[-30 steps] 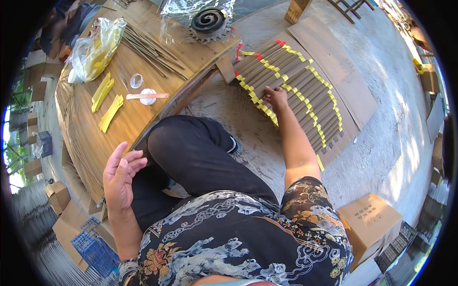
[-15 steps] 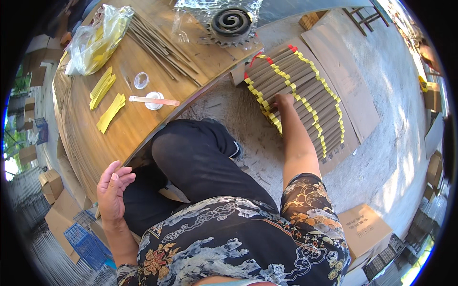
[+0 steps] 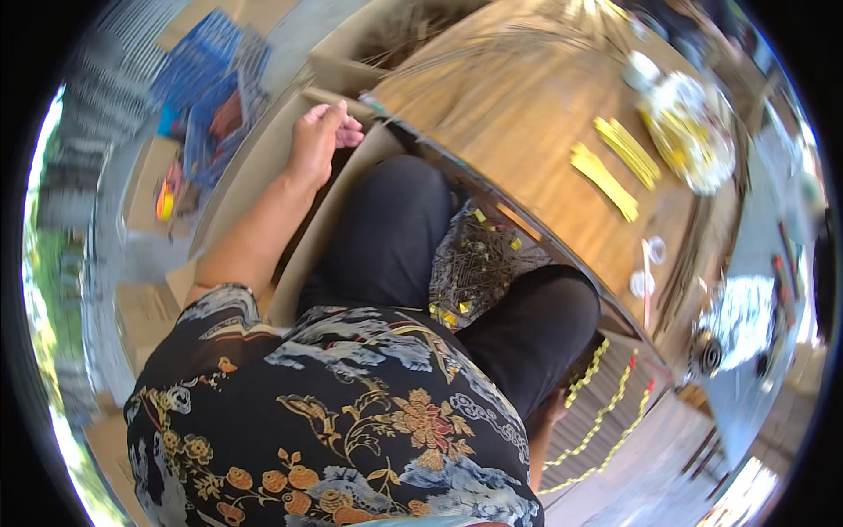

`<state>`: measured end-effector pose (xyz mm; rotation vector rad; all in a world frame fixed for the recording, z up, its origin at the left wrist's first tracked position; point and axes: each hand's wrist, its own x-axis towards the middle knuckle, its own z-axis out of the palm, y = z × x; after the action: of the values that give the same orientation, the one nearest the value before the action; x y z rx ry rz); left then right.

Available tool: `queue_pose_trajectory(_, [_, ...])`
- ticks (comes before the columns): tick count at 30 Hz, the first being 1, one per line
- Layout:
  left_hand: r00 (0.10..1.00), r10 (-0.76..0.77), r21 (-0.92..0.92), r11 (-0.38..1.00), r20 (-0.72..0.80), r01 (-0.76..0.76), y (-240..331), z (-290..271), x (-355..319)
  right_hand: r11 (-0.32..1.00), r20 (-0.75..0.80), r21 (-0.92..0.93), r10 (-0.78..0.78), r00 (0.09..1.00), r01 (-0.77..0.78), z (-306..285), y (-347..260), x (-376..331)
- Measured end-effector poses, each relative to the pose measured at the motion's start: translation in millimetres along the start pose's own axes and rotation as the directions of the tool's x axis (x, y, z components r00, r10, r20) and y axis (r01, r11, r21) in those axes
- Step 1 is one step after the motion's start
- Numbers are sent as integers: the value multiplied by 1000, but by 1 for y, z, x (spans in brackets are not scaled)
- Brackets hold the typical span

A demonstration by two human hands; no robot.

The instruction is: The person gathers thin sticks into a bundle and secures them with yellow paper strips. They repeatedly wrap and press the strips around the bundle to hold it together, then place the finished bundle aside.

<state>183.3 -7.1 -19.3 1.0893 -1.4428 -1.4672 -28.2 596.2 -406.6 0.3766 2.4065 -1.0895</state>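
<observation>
My left hand (image 3: pixel 323 142) is raised over a long open cardboard box (image 3: pixel 250 189) left of the table. Its fingers are loosely bent and apart, with nothing visible in them. My right hand (image 3: pixel 553 409) is low at the right, beside my knee, at the near edge of a row of brown rods (image 3: pixel 590 417) joined by yellow bands with red ends. Its fingers are mostly hidden, so I cannot see whether they grip anything. On the wooden table (image 3: pixel 518 114) lie two stacks of yellow strips (image 3: pixel 628 151), with a white lid and a flat stick (image 3: pixel 648 285) nearer the right corner.
A clear bag of yellow strips (image 3: pixel 689 132) sits toward the table's far right. An open box of thin brown sticks (image 3: pixel 386 44) stands beyond my left hand. Blue crates (image 3: pixel 206 70) are at the far left. Scraps (image 3: pixel 479 255) lie on the floor between my knees.
My view has swung left, so the table now appears to the upper right. My left hand has moved over the boxes; my right hand remains by the banded rods, now partly hidden.
</observation>
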Motion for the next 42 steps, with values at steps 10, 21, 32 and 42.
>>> queue_pose_trajectory(10, [848,-490,710,522,-203,472,-210,-182,8,898,270,-434,56,961,70,7,-76,-47])
queue_pose_trajectory(21, [791,-568,937,94,-226,336,-363,-216,0,811,287,-576,83,954,102,-17,-169,-85])
queue_pose_trajectory(32, [912,-339,960,75,-230,270,-351,-199,-4,780,250,-621,109,962,73,-21,-195,-102])
queue_pose_trajectory(42, [918,-349,940,207,-189,272,-356,-201,1,770,244,-634,117,963,67,-23,-205,-109])
